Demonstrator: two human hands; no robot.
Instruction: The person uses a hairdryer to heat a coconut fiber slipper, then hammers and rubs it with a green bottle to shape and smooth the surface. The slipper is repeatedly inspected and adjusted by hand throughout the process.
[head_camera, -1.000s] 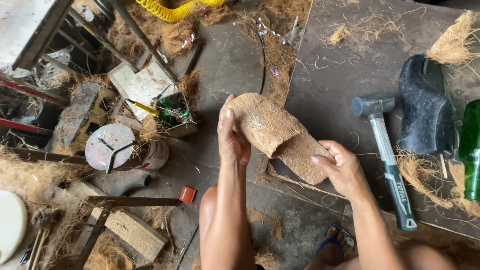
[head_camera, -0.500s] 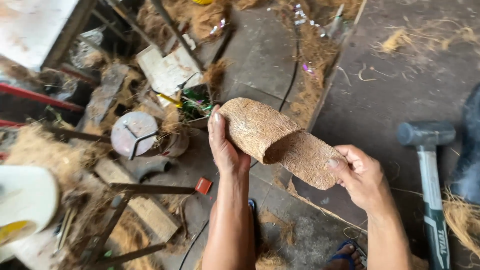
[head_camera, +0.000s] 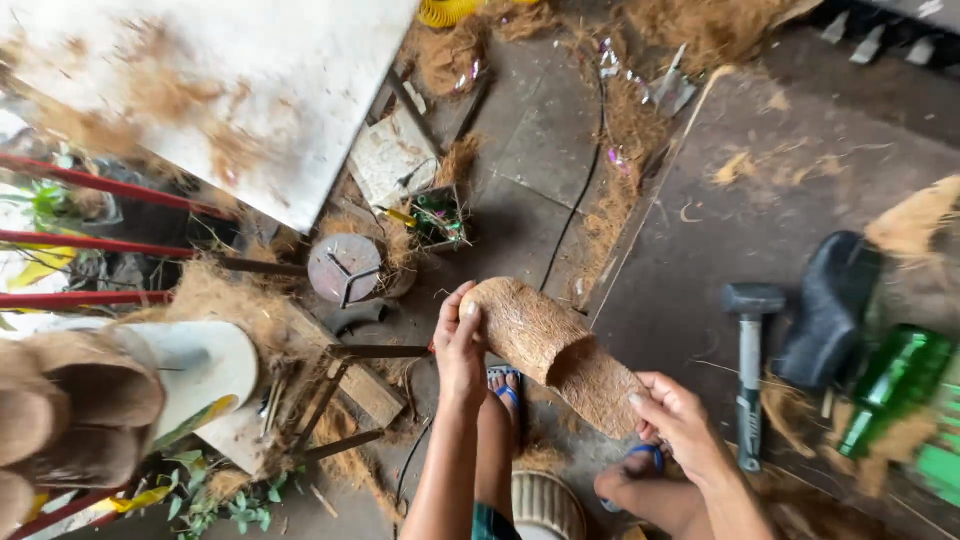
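Coir piece (head_camera: 560, 355) lower, nearer feet.

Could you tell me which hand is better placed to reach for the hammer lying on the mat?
Probably the right hand: it grips the end of the coir sheet nearest the hammer, which lies on that side. The left hand holds the far end.

Support surface: a grey concrete floor (head_camera: 540, 150), heavily littered with loose brown coir fibre (head_camera: 630, 150). At right, a dark flat mat (head_camera: 780, 200) lies on the floor. Resting directly on the mat: a hammer (head_camera: 750, 370) with a black head, a black boot-shaped object (head_camera: 830, 305) just beside it, and a green glass bottle (head_camera: 890, 385) lying tilted. On the bare concrete: a round metal disc (head_camera: 345, 265) and a black cable (head_camera: 580, 200).
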